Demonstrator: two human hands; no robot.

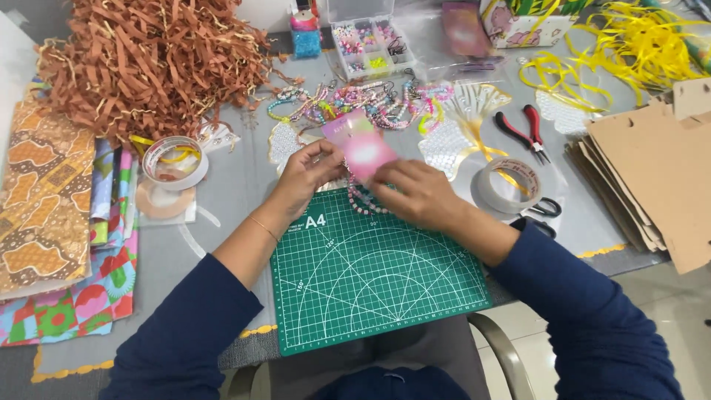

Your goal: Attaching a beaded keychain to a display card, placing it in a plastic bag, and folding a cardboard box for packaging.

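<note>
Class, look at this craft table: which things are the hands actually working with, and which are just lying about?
In use:
left hand
right hand
pink card, held by both hands
bead bracelet under the card
green cutting mat

Lying about:
brown paper shred
tape rolls
red pliers
yellow ribbon
cardboard sheets
bead box

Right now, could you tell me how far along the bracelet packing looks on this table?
Done: none that I can tell; no finished packet shows. In hand: the left hand and right hand hold a pink card with a beaded bracelet over the green cutting mat. Left: many loose beaded bracelets lie behind, and the brown paper shred sits piled.
</note>
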